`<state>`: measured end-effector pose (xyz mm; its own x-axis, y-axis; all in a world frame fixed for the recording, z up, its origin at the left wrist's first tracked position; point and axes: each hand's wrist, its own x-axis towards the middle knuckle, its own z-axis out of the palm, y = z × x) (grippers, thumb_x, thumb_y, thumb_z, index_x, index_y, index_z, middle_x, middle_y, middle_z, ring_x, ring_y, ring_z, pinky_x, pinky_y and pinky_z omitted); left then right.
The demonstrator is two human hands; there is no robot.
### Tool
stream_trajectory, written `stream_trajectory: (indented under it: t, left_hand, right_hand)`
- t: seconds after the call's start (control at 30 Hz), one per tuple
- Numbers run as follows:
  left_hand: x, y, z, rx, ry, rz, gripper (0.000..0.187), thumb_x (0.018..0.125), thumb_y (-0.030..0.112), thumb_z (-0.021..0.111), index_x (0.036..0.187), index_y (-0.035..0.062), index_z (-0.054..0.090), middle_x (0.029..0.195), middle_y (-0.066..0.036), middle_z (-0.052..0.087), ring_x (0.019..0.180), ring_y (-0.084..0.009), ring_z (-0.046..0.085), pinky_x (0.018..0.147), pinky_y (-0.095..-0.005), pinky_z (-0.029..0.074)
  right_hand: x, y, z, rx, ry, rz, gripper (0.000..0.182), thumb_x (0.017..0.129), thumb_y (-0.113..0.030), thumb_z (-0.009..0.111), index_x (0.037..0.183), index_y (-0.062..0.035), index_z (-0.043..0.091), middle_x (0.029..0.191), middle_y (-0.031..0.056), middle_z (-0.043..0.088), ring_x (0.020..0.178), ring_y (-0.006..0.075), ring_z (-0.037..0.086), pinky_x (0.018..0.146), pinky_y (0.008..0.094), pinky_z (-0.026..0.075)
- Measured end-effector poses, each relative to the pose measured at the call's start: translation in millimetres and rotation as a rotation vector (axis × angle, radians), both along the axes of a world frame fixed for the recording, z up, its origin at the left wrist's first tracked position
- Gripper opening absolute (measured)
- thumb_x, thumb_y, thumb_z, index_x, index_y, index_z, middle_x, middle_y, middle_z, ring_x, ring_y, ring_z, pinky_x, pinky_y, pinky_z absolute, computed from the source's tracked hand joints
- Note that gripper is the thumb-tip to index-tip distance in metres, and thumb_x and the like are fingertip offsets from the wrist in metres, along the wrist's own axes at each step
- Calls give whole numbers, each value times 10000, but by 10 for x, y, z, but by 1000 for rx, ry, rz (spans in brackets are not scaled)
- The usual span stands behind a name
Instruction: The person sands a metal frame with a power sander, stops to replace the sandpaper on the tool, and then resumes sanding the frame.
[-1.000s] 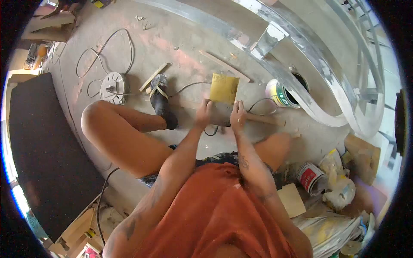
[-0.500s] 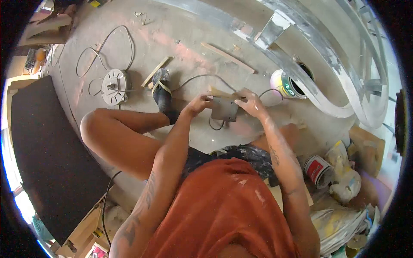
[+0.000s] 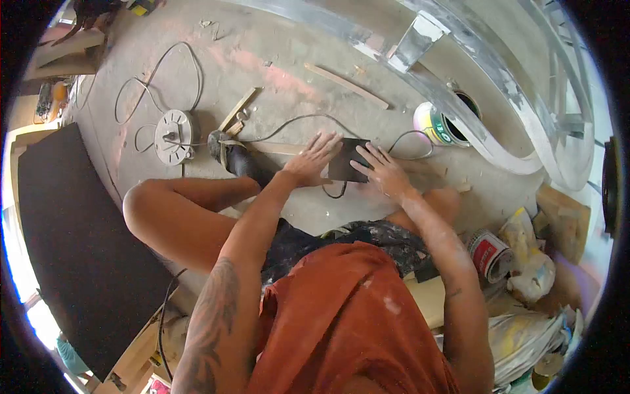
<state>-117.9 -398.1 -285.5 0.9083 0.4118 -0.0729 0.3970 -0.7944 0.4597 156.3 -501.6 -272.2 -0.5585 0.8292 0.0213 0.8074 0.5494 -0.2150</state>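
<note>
Now flattened, left hand (image 3: 314,161) and right hand (image 3: 384,174) part-hide dark sheet (image 3: 350,162).

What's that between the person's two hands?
A dark, flat, squarish piece lies between the left hand and the right hand, the right hand's fingers overlapping it, as the head view shows.

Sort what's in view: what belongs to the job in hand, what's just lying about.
Likely in the job:
dark, flat, four-cornered sheet, the right hand on it, the left hand at its edge

Apparently lying about:
thin, pale wooden strip
round can with a red label
large, flat, black panel
</note>
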Motion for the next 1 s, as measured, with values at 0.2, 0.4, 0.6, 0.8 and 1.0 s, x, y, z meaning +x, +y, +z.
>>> stream_trajectory:
  t: [0.2,0.4,0.6,0.8,1.0]
  left_hand:
    - [188,384,-331,18,-75,-20,930,804,238,805,1588,126,318,1663,-192,241,1523,-380,272,1247,-469,299]
    - [305,835,-403,-170,-119,-12,678,959,249,680,1570,244,387,1605,-196,363,1417,-410,439,1142,-479,443]
    - [358,874,-470,-515,26,-70,525,994,257,630,1487,125,506,1391,-151,624,1241,-359,616,1063,-456,490]
    - [283,796,-633,-674,-26,25,452,988,235,644,1421,112,597,1377,-151,645,1256,-331,620,1077,-429,477]
    - [191,641,-608,-681,-309,109,435,956,296,692,1355,124,661,1378,-123,654,1234,-312,643,1057,-425,491]
  right_hand:
    - [107,249,-114,-102,119,-129,675,886,-102,668,1524,-207,474,1619,112,375,1501,331,343,1227,446,331]
    - [196,696,-143,-238,352,-248,552,952,-108,619,1489,-172,512,1547,102,479,1438,307,437,1175,409,406]
    - [244,703,-293,-621,423,-343,425,1032,-206,544,1454,-154,551,1426,139,598,1301,357,570,1106,424,457]
    - [180,705,-421,-613,702,-351,361,1014,-229,583,1343,-100,658,1356,165,650,1280,329,605,1095,400,464]
    - [156,652,-415,-544,647,-335,382,1003,-295,623,1315,-83,680,1351,166,655,1292,308,603,1100,395,461]
